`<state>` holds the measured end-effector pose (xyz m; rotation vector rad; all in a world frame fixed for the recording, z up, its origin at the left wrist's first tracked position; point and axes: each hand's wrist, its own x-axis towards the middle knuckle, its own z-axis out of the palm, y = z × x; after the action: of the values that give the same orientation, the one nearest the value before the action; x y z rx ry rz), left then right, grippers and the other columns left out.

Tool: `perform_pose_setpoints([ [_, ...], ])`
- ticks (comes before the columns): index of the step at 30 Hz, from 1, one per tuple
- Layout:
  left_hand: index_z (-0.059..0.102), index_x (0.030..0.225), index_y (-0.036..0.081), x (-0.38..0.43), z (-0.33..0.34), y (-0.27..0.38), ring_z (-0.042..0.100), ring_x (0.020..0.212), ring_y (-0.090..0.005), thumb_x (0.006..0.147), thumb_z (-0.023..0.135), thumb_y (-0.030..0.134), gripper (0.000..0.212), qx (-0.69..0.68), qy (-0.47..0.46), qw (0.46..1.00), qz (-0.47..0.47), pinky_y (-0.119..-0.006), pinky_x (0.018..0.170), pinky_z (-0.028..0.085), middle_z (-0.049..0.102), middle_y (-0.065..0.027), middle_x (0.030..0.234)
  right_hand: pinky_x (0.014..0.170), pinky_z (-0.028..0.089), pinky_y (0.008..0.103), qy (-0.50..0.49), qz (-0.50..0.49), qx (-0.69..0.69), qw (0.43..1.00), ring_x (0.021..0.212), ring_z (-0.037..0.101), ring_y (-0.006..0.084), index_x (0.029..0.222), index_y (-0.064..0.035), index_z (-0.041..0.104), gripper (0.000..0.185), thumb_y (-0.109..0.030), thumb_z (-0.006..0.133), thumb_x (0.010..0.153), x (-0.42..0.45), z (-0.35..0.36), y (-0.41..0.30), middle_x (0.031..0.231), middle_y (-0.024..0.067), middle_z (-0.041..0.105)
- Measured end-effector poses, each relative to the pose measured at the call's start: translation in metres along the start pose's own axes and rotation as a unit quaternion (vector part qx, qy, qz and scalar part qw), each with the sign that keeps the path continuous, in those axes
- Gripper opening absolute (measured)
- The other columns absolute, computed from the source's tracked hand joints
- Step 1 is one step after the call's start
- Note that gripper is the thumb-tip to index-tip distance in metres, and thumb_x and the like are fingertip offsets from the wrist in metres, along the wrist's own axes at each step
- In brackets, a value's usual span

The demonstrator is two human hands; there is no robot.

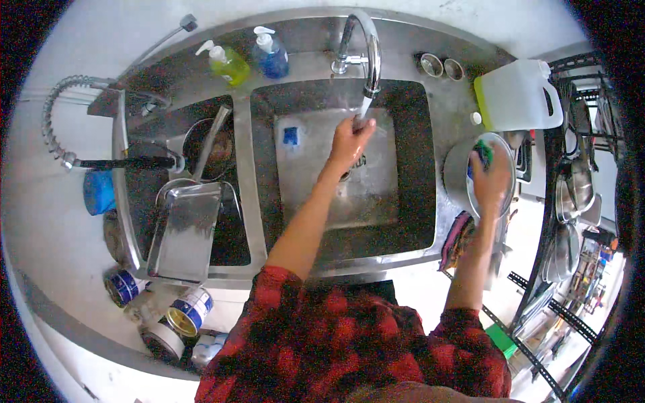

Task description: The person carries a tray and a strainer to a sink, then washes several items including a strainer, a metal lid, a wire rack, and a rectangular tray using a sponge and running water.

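Observation:
Water runs from the chrome faucet (374,60) onto my left hand (350,138), which is closed around a small dark object, too hidden to name, above the steel sink basin (332,201). My right hand (489,176) reaches into a round metal pot (456,176) on the counter to the right of the basin. A green scouring pad (484,153) shows at its fingers, with something blue beside it. The hand is slightly blurred and hides part of the pot's inside.
Two pump bottles, yellow-green (229,68) and blue (272,58), stand behind the basins. A plastic jug (519,95) and two small metal cups (432,65) are at the back right. The left basin holds a rectangular metal tray (186,231). Pans hang on a rack (546,201) at right.

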<state>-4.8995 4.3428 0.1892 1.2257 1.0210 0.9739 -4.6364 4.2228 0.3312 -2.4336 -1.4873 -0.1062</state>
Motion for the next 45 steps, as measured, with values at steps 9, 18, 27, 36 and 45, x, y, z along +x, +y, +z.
perform_pose_setpoints([
  [9,0.053,0.125,0.001,0.012,-0.015,0.07,0.053,0.114,-0.0232,0.091,0.058,0.038,0.051,0.032,-0.148,0.988,-0.039,-0.035,0.099,0.039,0.059,-0.0135,0.119,0.082,0.049,0.0373,-0.299,-0.067,0.457,0.835,0.096,0.063,0.0269,0.12,-0.0055,0.056,0.051,-0.025,0.073,0.076,-0.016,0.164,-0.138,0.103,0.0128,0.066],
  [18,0.04,0.135,0.002,-0.029,-0.127,-0.02,0.04,0.128,-0.0283,0.085,0.067,0.034,0.065,0.289,-0.07,0.945,0.135,-0.038,0.104,0.035,0.043,-0.0196,0.137,0.072,0.05,0.0339,-0.244,-0.044,0.512,0.822,0.084,0.063,0.0178,0.099,-0.0078,0.062,0.028,-0.023,0.073,0.078,0.002,0.111,-0.198,0.091,0.0054,0.067],
  [27,0.047,0.126,0.011,-0.055,-0.066,-0.049,0.053,0.113,-0.0286,0.088,0.061,0.029,0.044,-0.363,-0.082,0.888,-0.27,-0.044,0.101,0.04,0.053,-0.014,0.125,0.08,0.051,0.0393,-0.101,0.146,0.802,0.57,0.1,0.061,0.0232,0.103,-0.0106,0.054,0.012,-0.015,0.057,0.092,-0.021,0.018,-0.111,0.101,0.0105,0.064],
  [36,0.025,0.137,0.005,-0.082,0.009,0.013,0.049,0.118,-0.0349,0.083,0.067,0.008,0.068,-0.236,0.019,0.951,-0.199,-0.055,0.094,0.048,0.045,-0.0235,0.129,0.076,0.055,0.0337,-0.198,0.259,0.805,0.495,0.089,0.063,0.0175,0.113,-0.0089,0.059,0.028,-0.019,0.064,0.087,-0.121,0.0,0.032,0.104,0.0064,0.064],
  [45,0.05,0.113,-0.005,-0.06,-0.075,0.151,0.063,0.084,-0.0252,0.092,0.058,0.016,0.031,0.089,0.194,0.976,0.045,-0.034,0.061,0.059,0.06,-0.0157,0.101,0.074,0.054,0.0365,-0.383,0.057,0.695,0.606,0.089,0.065,0.0211,0.124,-0.0063,0.053,0.05,-0.025,0.07,0.081,-0.04,0.047,0.025,0.102,0.0088,0.067],
])
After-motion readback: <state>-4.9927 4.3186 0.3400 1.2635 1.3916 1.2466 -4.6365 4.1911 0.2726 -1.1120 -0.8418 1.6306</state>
